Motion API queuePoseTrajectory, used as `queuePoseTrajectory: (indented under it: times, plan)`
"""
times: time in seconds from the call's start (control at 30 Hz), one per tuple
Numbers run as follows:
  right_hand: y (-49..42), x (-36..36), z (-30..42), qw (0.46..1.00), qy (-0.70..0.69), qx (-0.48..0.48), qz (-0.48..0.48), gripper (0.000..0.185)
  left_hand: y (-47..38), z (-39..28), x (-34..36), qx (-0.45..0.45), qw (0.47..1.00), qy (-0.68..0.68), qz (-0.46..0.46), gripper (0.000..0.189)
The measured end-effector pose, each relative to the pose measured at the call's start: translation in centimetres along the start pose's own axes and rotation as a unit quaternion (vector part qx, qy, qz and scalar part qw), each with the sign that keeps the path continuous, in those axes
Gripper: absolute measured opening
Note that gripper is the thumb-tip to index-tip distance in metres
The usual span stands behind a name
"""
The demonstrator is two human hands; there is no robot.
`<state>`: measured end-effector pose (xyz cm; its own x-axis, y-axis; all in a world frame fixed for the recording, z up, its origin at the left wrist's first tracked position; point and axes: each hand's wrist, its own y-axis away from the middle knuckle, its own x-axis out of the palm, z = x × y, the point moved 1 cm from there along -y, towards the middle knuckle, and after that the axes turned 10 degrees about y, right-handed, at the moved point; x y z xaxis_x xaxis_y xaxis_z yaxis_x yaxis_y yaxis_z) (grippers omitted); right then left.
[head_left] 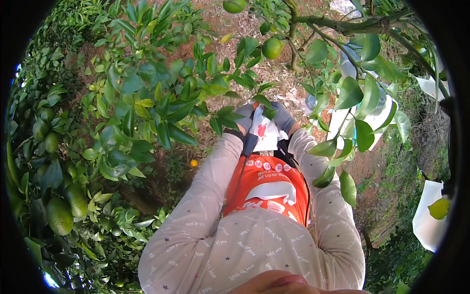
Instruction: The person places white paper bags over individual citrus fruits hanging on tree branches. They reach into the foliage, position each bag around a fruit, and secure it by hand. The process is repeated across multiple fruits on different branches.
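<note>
My left hand (243, 115), in a grey glove, grips the left side of a white bag (266, 132) printed with a red fruit. My right hand (282, 117), gloved in grey too, holds the bag's upper right side. Citrus leaves (263, 100) hang over the bag's top and hide some of the fingers. A small orange piece (255, 105) shows by my left fingers; what it is I cannot tell. A dark strap with a black device (249, 144) sits at my left wrist. Below the bag, an orange-red apron (266, 180) bearing writing covers my waist.
Leafy citrus branches (176, 110) reach in from the left. A green fruit (272, 48) hangs ahead, under a thick branch (341, 26). Larger green fruits (60, 216) hang at far left. White bags (429, 217) hang at right. A yellow-orange fruit (194, 162) appears low on the left.
</note>
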<state>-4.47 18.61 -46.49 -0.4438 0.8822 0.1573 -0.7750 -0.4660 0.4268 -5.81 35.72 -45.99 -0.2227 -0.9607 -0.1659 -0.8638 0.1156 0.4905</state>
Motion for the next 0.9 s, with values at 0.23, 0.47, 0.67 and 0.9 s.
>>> queuePoseTrajectory:
  times: [0.23, 0.47, 0.67, 0.9]
  plan:
    - [-0.5, 1.0, -0.4, 0.998, -0.040, -0.009, -0.039, 0.026, 1.6, -2.8, 1.4, -0.015, 0.967, 0.162, -0.194, 0.025]
    - [0.9, 2.6, 0.0, 0.990, -0.007, 0.081, -0.114, 0.027, -0.2, -2.0, 0.4, -0.035, 0.968, 0.248, 0.010, 0.029]
    - [0.5, 1.4, 0.5, 0.998, -0.039, 0.033, -0.037, 0.035, -0.2, -2.9, 0.6, -0.035, 0.986, 0.133, 0.096, 0.035]
    - [0.7, 2.4, 3.2, 0.821, 0.509, -0.085, -0.245, 0.042, -0.4, -1.1, 0.5, 0.115, 0.975, -0.170, -0.083, 0.017]
